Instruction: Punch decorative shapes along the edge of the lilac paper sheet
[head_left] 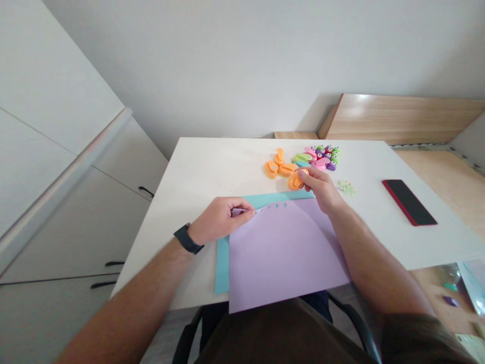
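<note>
A purple sheet of paper [284, 253] lies over a light blue sheet [223, 268] at the table's front edge. Along its far edge runs a short row of small punched shapes [277, 206], with blue showing through. My left hand [227, 217] pinches the purple sheet's far left edge between thumb and fingers. My right hand [320, 187] grips an orange craft punch [295, 181] just beyond the sheets' far edge. Several other orange punches [279, 155] lie beside it on the left.
Pink, green and blue punches and small figures with eyes [329, 154] cluster at the back right of the white table [204, 172]. Pale green paper bits [346, 187] lie near my right wrist. A dark, red-edged phone-like slab [409, 202] rests farther right.
</note>
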Demonstrator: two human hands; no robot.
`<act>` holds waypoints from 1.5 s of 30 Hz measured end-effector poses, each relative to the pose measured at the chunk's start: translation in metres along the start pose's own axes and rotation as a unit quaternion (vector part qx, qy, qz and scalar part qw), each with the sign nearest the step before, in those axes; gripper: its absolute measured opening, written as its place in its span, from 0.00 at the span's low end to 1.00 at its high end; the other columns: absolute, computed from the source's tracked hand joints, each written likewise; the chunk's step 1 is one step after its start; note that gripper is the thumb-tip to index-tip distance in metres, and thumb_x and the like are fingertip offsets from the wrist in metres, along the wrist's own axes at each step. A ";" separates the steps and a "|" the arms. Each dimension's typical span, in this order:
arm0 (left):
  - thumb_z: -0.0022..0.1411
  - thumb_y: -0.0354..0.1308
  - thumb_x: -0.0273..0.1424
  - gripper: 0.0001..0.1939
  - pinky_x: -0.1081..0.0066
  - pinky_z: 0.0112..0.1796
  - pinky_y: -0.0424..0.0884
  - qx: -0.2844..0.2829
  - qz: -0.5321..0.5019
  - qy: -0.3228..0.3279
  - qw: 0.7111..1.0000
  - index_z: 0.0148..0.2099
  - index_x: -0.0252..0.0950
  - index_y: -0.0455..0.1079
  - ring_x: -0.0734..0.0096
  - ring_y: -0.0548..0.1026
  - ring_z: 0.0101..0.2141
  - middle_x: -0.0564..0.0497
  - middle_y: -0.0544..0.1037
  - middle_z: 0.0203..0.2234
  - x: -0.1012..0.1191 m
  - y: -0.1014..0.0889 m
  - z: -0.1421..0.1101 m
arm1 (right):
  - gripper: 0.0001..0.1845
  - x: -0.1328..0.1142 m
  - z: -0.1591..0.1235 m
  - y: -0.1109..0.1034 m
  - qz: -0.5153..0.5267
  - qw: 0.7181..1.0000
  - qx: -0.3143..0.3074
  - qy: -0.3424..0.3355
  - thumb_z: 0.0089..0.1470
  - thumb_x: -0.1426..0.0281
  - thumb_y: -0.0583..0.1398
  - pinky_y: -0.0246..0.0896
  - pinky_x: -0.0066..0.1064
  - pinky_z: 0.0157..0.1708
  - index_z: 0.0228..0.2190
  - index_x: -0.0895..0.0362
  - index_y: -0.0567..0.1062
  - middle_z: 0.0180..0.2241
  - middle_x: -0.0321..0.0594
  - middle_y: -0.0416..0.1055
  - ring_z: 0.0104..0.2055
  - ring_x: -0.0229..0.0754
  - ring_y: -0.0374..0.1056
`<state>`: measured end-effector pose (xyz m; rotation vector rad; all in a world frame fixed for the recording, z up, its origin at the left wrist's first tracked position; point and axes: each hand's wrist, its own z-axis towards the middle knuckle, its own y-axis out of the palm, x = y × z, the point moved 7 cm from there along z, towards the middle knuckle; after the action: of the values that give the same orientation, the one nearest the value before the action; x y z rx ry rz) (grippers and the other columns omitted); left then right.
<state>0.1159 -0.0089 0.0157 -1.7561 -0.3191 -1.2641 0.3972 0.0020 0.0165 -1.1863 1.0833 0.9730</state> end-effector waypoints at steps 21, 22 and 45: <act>0.65 0.61 0.37 0.11 0.71 0.37 0.72 -0.123 -0.014 0.120 0.985 0.42 0.38 0.82 0.69 0.79 0.34 0.48 0.84 0.35 0.032 0.016 -0.011 | 0.21 0.000 -0.004 0.015 -0.006 0.999 -0.025 0.044 0.53 0.52 0.67 0.67 0.33 0.36 0.38 0.56 0.76 0.33 0.41 0.78 0.37 0.43 0.76; 0.66 0.61 0.37 0.12 0.71 0.37 0.72 -0.121 -0.011 0.117 0.986 0.43 0.38 0.82 0.69 0.79 0.34 0.48 0.84 0.36 0.032 0.016 -0.011 | 0.21 0.001 -0.003 0.016 -0.018 0.999 -0.026 0.041 0.54 0.52 0.67 0.67 0.33 0.35 0.38 0.56 0.76 0.33 0.41 0.78 0.37 0.43 0.76; 0.65 0.60 0.36 0.11 0.71 0.35 0.70 -0.112 0.001 0.113 0.987 0.42 0.38 0.82 0.70 0.79 0.33 0.49 0.84 0.34 0.030 0.017 -0.010 | 0.13 -0.007 -0.007 0.050 -0.261 0.956 -0.052 -0.120 0.60 0.63 0.62 0.68 0.37 0.39 0.45 0.54 0.77 0.39 0.43 0.79 0.37 0.43 0.73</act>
<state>0.1343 -0.0350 0.0332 -1.7734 -0.0449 -1.5292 0.3460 0.0018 0.0126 -1.3125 0.4887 0.7370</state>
